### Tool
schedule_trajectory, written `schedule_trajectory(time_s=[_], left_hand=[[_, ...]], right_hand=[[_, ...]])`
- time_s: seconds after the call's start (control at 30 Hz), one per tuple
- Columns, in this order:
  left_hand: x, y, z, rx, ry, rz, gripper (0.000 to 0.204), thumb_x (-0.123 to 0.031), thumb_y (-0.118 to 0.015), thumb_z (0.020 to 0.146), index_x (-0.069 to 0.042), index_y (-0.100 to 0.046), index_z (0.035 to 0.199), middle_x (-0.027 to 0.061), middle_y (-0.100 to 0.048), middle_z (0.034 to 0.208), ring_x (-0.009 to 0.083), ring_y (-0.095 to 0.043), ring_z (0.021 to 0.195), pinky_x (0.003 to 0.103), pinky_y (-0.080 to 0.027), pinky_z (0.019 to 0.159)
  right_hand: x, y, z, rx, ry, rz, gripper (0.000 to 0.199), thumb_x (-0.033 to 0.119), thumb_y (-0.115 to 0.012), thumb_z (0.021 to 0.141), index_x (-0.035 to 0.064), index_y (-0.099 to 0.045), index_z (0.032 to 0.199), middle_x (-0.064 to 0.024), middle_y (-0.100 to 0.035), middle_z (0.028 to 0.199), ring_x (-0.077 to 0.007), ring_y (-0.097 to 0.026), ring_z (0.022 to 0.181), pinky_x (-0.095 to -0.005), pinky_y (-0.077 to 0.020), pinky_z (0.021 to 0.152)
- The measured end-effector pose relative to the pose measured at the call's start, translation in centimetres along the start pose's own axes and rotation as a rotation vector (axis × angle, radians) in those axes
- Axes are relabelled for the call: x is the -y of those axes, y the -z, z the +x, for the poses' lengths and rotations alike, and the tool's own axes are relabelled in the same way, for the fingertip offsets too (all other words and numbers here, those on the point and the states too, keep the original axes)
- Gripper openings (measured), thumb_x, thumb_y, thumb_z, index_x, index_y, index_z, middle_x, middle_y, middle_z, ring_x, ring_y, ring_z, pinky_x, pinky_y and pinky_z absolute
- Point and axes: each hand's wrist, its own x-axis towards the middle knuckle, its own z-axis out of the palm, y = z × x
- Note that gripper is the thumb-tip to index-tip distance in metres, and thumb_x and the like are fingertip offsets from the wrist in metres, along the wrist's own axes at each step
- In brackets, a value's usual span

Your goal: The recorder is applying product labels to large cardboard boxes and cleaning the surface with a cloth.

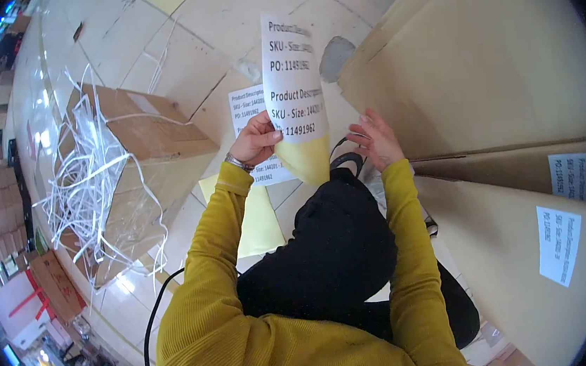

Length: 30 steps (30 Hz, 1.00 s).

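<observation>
Label sheet (293,77), edge in left hand (255,141), open floor (221,20) beyond

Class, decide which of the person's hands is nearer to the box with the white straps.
Left. The left hand, gripping a sheet, is to the right of the box; the right hand is farther right, beyond the sheet.

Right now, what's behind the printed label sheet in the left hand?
Behind the label sheet: white printed paper on the tiled floor, its left edge and part of its lower end showing. The sheet and left hand cover the rest.
</observation>
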Motion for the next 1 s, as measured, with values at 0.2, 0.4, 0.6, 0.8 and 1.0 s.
schedule_trajectory(time_s=[0.2,0.4,0.6,0.8,1.0], left_hand=[[0.0,-1.2,1.1,0.151,0.014,0.026,0.041,0.003,-0.058,0.079,0.000,-0.050,0.120,0.0114,-0.058,0.114,0.0211,-0.055,0.106,0.036,-0.042,0.094],[-2.0,-2.6,3.0,0.138,0.082,0.203,0.024,0.002,-0.060,0.078,-0.001,-0.059,0.102,0.0088,-0.061,0.104,0.0179,-0.058,0.094,0.032,-0.045,0.085],[-4.3,-4.9,5.5,0.147,-0.195,0.181,0.011,0.006,-0.058,0.079,-0.003,-0.055,0.073,0.0092,-0.055,0.088,0.0163,-0.054,0.080,0.027,-0.047,0.071],[-3.5,-7.0,6.3,0.235,-0.369,0.051,0.015,0.009,-0.058,0.077,-0.005,-0.053,0.072,0.0104,-0.052,0.084,0.0180,-0.054,0.077,0.028,-0.047,0.070],[-4.0,-5.8,4.8,0.100,-0.509,0.005,0.025,0.012,-0.055,0.075,-0.008,-0.044,0.065,0.0090,-0.050,0.092,0.0204,-0.051,0.086,0.031,-0.046,0.078]], right_hand=[[3.0,-0.4,-1.8,-0.088,0.421,-0.129,0.078,0.019,-0.069,0.077,0.0112,-0.021,0.138,-0.0127,-0.056,0.109,-0.0202,-0.055,0.093,-0.0325,-0.0439,0.077],[4.6,0.9,-2.5,0.215,0.393,0.311,0.076,0.004,-0.072,0.070,0.0057,-0.031,0.133,-0.0103,-0.059,0.103,-0.0208,-0.051,0.100,-0.0352,-0.0438,0.087],[4.3,1.7,-1.8,-0.274,0.682,-0.199,0.070,0.014,-0.070,0.076,0.0148,-0.031,0.134,-0.0130,-0.054,0.113,-0.0206,-0.054,0.102,-0.0324,-0.0444,0.078],[0.7,-0.9,-2.1,0.142,-0.098,0.237,0.062,0.037,-0.060,0.084,0.0191,-0.030,0.135,-0.0123,-0.046,0.126,-0.0235,-0.051,0.105,-0.0421,-0.0439,0.081],[1.1,-0.9,-2.6,0.323,0.456,0.483,0.067,0.025,-0.058,0.086,0.0209,-0.017,0.139,-0.0132,-0.049,0.115,-0.0283,-0.048,0.105,-0.0493,-0.0445,0.079]])
